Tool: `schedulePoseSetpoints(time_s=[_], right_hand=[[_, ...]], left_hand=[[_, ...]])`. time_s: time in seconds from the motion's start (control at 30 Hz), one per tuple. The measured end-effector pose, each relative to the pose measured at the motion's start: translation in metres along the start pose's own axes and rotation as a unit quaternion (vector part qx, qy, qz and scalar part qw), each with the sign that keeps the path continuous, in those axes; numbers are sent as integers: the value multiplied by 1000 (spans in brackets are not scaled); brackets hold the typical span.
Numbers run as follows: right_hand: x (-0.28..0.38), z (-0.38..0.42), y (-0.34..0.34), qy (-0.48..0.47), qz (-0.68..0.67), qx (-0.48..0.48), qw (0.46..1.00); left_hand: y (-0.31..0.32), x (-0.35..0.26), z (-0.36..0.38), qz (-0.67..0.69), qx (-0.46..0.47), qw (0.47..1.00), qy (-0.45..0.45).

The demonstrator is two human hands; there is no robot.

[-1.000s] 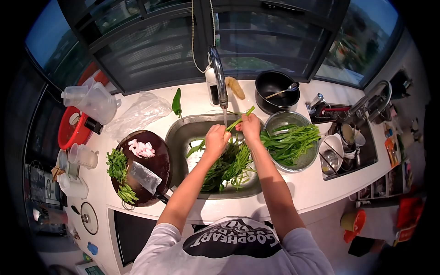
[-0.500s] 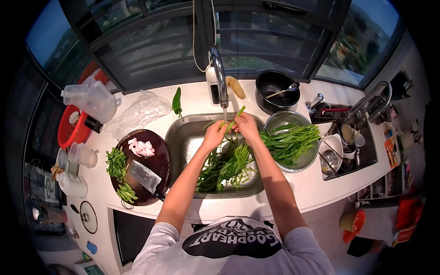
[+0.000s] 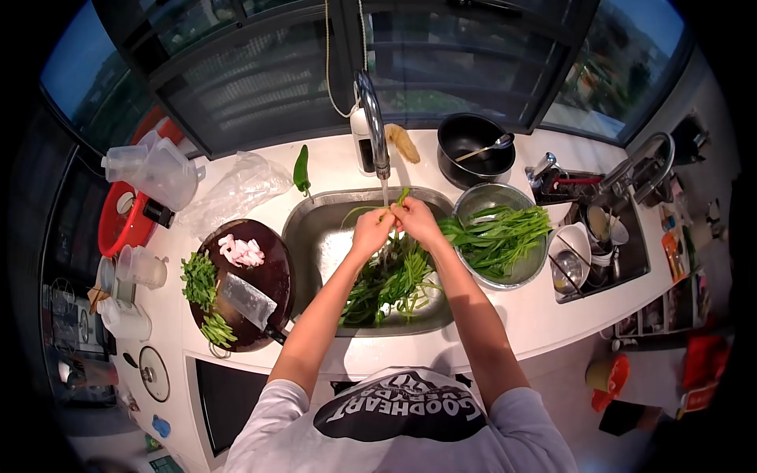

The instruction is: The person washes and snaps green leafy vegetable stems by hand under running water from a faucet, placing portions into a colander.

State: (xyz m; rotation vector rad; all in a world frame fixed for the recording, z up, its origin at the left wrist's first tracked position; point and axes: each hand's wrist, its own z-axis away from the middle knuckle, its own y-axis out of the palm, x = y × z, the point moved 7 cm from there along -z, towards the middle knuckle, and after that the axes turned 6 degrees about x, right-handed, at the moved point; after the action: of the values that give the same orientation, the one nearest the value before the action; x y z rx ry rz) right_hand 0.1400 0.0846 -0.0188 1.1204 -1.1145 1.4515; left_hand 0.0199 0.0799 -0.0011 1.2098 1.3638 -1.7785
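Above the sink [image 3: 303, 236], my left hand [image 3: 373, 230] and my right hand [image 3: 416, 221] meet fingertip to fingertip under the running tap [image 3: 378, 134]. Both are closed on long leafy green stems [image 3: 404, 195]; a tip sticks up above the right fingers, and a thin stem trails left. Below my hands, a heap of the same leafy greens [image 3: 406, 276] lies in the sink, partly hidden by my forearms. A metal colander [image 3: 505, 277] with more greens [image 3: 505, 236] stands at the sink's right.
Left of the sink, a round cutting board [image 3: 236, 296] bears a cleaver [image 3: 247, 299], pale meat pieces [image 3: 241, 251] and chopped greens [image 3: 199, 280]. Behind are a green pepper [image 3: 301, 169], a soap bottle [image 3: 362, 142] and a black pot [image 3: 453, 169]. Dishes [image 3: 569, 256] fill a second sink at right.
My hands have come closer together, the right one moving left until the fingertips meet. The upright stem tip between them now shows shorter. The camera view has shifted slightly.
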Motion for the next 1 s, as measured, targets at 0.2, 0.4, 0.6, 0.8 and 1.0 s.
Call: schedulePoseSetpoints(time_s=[0.2, 0.4, 0.6, 0.8, 1.0], right_hand=[[-21, -7, 14, 19, -224, -140, 964], [-24, 11, -3, 121, 33, -124, 984], [-40, 18, 27, 30, 324, 110, 939], [-20, -8, 29, -78, -40, 57, 995], [-71, -23, 51, -18, 17, 137, 990]], left_hand=[[-2, 14, -4, 143, -158, 977, -24], [-24, 66, -15, 225, -170, 958, -43], [0, 40, -29, 217, 1, 976, 2], [15, 40, -45, 386, 9, 922, -37], [-30, 38, -60, 452, -131, 882, 31]])
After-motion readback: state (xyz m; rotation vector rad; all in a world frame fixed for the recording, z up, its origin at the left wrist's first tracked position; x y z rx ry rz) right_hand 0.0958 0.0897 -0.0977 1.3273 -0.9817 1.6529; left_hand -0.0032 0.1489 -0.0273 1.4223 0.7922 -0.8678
